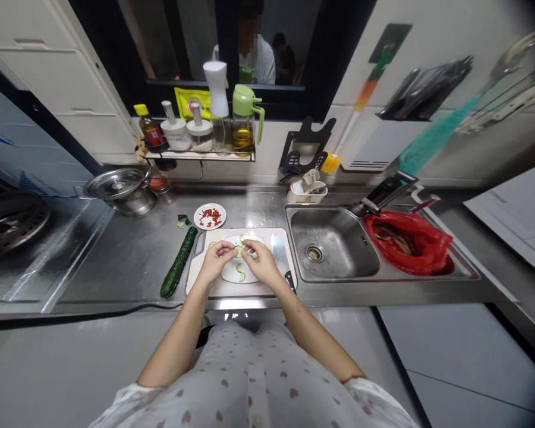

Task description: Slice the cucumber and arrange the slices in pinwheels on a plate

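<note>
Both my left hand (218, 260) and my right hand (259, 260) are over a white plate (229, 274) that lies on a pale cutting board (196, 282). Their fingertips meet in pinches around a thin cucumber slice (239, 252). More pale green cucumber slices (241, 272) lie on the plate. A knife (279, 249) rests at the board's right side, its black handle toward me. Left of the board lies a dark green cucumber (178, 263), with dark cut pieces (183, 221) behind it.
A small dish of chopped red bits (217, 224) sits behind the board. A steel sink (339, 238) is to the right, with a red plastic bag (410, 252) beyond it. A lidded pot (129, 199) stands back left, below a condiment shelf (200, 156).
</note>
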`<state>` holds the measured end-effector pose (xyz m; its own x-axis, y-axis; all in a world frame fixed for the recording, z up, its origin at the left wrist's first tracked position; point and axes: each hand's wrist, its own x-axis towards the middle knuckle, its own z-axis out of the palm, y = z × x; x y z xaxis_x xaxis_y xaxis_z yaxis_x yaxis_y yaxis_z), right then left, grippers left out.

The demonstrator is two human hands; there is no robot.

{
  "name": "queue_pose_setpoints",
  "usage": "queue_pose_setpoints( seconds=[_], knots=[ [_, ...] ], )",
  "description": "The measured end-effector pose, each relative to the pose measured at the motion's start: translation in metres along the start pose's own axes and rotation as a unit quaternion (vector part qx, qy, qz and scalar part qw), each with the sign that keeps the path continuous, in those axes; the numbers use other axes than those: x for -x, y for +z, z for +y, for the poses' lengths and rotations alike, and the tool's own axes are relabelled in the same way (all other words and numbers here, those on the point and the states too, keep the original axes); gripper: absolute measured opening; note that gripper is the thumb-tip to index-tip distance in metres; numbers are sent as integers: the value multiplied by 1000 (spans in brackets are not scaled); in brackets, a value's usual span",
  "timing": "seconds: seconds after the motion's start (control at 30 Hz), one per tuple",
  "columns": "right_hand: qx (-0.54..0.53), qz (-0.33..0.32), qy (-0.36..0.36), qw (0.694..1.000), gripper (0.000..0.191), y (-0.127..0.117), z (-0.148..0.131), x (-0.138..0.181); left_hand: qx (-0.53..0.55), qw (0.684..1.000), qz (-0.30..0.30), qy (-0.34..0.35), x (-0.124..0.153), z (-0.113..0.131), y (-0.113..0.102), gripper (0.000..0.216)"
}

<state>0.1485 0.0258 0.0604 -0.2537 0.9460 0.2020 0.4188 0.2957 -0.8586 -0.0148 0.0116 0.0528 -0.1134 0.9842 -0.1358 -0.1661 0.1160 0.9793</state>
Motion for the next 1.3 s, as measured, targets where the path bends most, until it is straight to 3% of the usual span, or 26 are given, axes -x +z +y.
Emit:
queue_pose_setpoints(
  seconds=[0.13, 0.37, 0.5, 0.7, 0.87, 1.1, 1.3],
  knots=[
    [-68, 2, 47, 997, 13, 3, 0, -3, 0, 1000, -14, 6, 4, 7, 9, 31],
    [-150, 2, 106, 983, 15, 3, 3, -6, -1, 1000, -17, -7, 5, 6, 10, 32],
    [-168, 11, 102, 980, 15, 1, 4, -6, -17, 1000, 4, -4, 5, 6, 10, 36],
    [-177, 7, 68, 982, 18, 0, 5, -6, 12, 987, -54, -150, 7, 9, 12, 60],
    [-160, -11, 37, 986, 17, 0, 9, -4, 108, 969, -89, -206, 10, 12, 14, 56],
    [-121, -2, 35, 992, 13, 0, 14, -1, 124, 977, -38, -169, 10, 17, 16, 59],
    [-140, -22, 63, 988, 14, -2, 7, -1, 60, 994, -32, -86, 8, 14, 15, 59]
  ],
)
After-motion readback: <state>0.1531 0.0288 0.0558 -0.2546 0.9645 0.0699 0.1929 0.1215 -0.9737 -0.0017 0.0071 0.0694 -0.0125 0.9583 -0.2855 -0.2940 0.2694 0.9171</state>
